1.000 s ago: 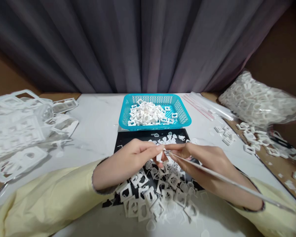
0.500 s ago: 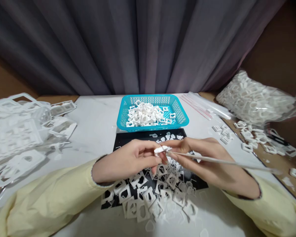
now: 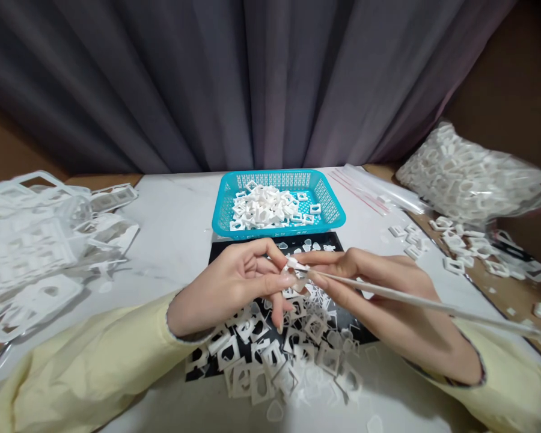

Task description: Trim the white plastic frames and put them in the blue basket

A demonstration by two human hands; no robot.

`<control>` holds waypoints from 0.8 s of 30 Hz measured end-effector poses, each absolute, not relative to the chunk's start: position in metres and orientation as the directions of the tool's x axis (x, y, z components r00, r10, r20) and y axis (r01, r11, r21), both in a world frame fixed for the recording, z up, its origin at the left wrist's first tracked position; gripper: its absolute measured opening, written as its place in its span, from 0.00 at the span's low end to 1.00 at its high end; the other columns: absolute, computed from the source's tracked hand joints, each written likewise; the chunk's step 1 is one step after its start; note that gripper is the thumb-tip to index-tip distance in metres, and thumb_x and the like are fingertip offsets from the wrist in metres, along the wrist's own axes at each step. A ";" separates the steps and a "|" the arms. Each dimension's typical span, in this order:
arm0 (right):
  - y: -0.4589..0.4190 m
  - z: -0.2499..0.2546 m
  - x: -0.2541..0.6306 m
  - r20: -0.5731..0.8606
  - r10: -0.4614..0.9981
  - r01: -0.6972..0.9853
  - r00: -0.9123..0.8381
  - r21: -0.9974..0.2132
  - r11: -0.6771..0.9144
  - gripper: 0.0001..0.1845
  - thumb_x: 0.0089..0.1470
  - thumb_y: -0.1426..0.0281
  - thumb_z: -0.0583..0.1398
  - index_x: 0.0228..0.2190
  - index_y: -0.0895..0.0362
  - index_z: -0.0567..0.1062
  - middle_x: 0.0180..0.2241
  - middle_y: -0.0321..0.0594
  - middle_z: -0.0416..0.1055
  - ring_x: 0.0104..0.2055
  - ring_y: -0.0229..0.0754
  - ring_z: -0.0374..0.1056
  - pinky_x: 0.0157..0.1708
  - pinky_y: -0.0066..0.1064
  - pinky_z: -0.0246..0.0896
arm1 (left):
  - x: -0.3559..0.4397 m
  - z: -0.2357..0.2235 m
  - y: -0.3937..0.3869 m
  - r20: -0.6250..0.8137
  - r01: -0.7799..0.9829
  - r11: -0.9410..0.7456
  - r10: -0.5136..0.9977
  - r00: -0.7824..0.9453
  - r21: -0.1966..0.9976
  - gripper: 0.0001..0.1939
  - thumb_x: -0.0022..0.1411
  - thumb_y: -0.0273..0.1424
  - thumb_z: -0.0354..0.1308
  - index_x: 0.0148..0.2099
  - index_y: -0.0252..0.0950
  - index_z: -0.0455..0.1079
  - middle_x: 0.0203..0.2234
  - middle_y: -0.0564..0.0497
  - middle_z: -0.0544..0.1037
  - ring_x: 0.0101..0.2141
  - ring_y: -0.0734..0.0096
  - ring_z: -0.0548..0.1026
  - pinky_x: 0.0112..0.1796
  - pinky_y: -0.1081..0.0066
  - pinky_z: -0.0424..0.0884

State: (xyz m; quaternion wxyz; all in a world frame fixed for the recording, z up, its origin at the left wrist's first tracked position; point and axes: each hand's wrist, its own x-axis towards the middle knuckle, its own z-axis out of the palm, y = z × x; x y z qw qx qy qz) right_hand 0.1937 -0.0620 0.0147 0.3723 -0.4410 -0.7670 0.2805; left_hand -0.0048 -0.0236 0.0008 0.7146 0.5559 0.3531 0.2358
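Between the thumb and index finger of my left hand [image 3: 247, 276] is a small white frame piece [image 3: 294, 264], tilted up on edge. My right hand [image 3: 369, 279] pinches a long thin pale stick-like tool [image 3: 388, 290] that slants back over the wrist. Its narrow tip meets the piece; the kind of tip is too small to make out. Below both hands, loose white cut-out frames [image 3: 261, 382] and thin scraps lie heaped over a black mat [image 3: 216, 249]. Beyond them stands a turquoise basket [image 3: 279, 233] holding a pile of similar small frames.
At the left lie large white cut sheets [image 3: 31, 252]. A clear bag stuffed with white frames [image 3: 473, 174] sits at the far right, with loose frames [image 3: 473, 249] in front. Flat zip bags [image 3: 379, 189] lie beside the basket. A grey curtain [image 3: 270, 84] hangs behind.
The frame piece has been turned more upright in my left fingers, which have shifted slightly up. The tool has swung a little, its back end now lower and farther right.
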 end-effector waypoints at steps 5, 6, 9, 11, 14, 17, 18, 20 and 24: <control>-0.063 0.016 0.192 0.338 0.897 0.445 -0.286 -0.782 0.436 0.08 0.54 0.75 0.60 0.23 0.56 0.70 0.36 0.37 0.78 0.35 0.39 0.76 0.32 0.25 0.72 | -0.006 -0.001 -0.021 -0.215 0.015 0.267 0.743 0.634 0.964 0.08 0.60 0.24 0.58 0.30 0.35 0.61 0.13 0.58 0.75 0.19 0.74 0.76 0.35 0.65 0.76; -0.063 0.016 0.192 0.335 0.898 0.441 -0.285 -0.787 0.433 0.09 0.54 0.75 0.60 0.23 0.56 0.70 0.36 0.37 0.78 0.36 0.39 0.76 0.32 0.24 0.72 | -0.007 -0.002 -0.021 -0.212 0.009 0.266 0.746 0.631 0.964 0.08 0.60 0.24 0.57 0.30 0.35 0.61 0.13 0.58 0.75 0.20 0.73 0.77 0.34 0.67 0.76; -0.065 0.017 0.194 0.322 0.899 0.426 -0.295 -0.798 0.426 0.10 0.54 0.75 0.60 0.22 0.56 0.69 0.36 0.36 0.78 0.38 0.38 0.75 0.33 0.23 0.71 | -0.007 -0.004 -0.021 -0.199 -0.015 0.270 0.748 0.634 0.963 0.09 0.59 0.21 0.57 0.29 0.35 0.62 0.13 0.59 0.75 0.20 0.73 0.78 0.30 0.71 0.75; -0.065 0.016 0.194 0.319 0.899 0.426 -0.299 -0.799 0.425 0.10 0.54 0.75 0.60 0.22 0.56 0.69 0.37 0.36 0.78 0.39 0.37 0.75 0.34 0.21 0.70 | -0.007 -0.003 -0.021 -0.190 -0.038 0.280 0.737 0.649 0.959 0.09 0.59 0.21 0.57 0.29 0.35 0.62 0.13 0.61 0.74 0.18 0.76 0.76 0.32 0.68 0.76; -0.061 0.012 0.194 0.341 0.898 0.450 -0.277 -0.780 0.434 0.08 0.54 0.75 0.60 0.24 0.55 0.69 0.35 0.35 0.78 0.41 0.38 0.74 0.33 0.21 0.70 | -0.006 0.000 -0.018 -0.193 0.023 0.239 0.722 0.665 0.971 0.07 0.61 0.25 0.56 0.31 0.35 0.62 0.14 0.59 0.75 0.18 0.76 0.76 0.36 0.65 0.76; -0.055 0.009 0.197 0.373 0.900 0.485 -0.225 -0.758 0.436 0.10 0.54 0.73 0.60 0.23 0.55 0.68 0.28 0.34 0.77 0.45 0.42 0.73 0.34 0.24 0.70 | -0.010 0.000 -0.003 -0.133 0.160 0.055 0.836 0.532 0.986 0.05 0.61 0.30 0.57 0.37 0.35 0.64 0.23 0.52 0.80 0.30 0.70 0.79 0.41 0.68 0.73; -0.053 0.009 0.199 0.391 0.897 0.499 -0.207 -0.746 0.440 0.11 0.55 0.72 0.60 0.22 0.55 0.67 0.27 0.34 0.77 0.46 0.44 0.72 0.35 0.25 0.70 | -0.013 -0.002 0.005 -0.080 0.187 -0.006 0.889 0.451 0.982 0.08 0.60 0.32 0.57 0.41 0.35 0.63 0.31 0.49 0.80 0.37 0.68 0.79 0.45 0.68 0.71; -0.050 0.010 0.203 0.437 0.882 0.542 -0.174 -0.705 0.456 0.10 0.54 0.71 0.60 0.22 0.55 0.68 0.29 0.36 0.77 0.47 0.46 0.72 0.36 0.27 0.70 | -0.021 -0.007 0.022 0.005 0.212 -0.098 0.917 0.400 0.972 0.21 0.58 0.32 0.59 0.53 0.37 0.58 0.56 0.42 0.67 0.53 0.62 0.69 0.52 0.66 0.65; -0.047 0.016 0.212 0.498 0.851 0.655 -0.167 -0.589 0.473 0.07 0.54 0.71 0.60 0.25 0.56 0.71 0.35 0.38 0.78 0.46 0.46 0.72 0.37 0.29 0.71 | -0.035 -0.017 0.040 0.190 0.407 -0.395 0.868 0.458 0.823 0.41 0.55 0.33 0.62 0.65 0.43 0.44 0.67 0.44 0.39 0.64 0.54 0.46 0.58 0.58 0.54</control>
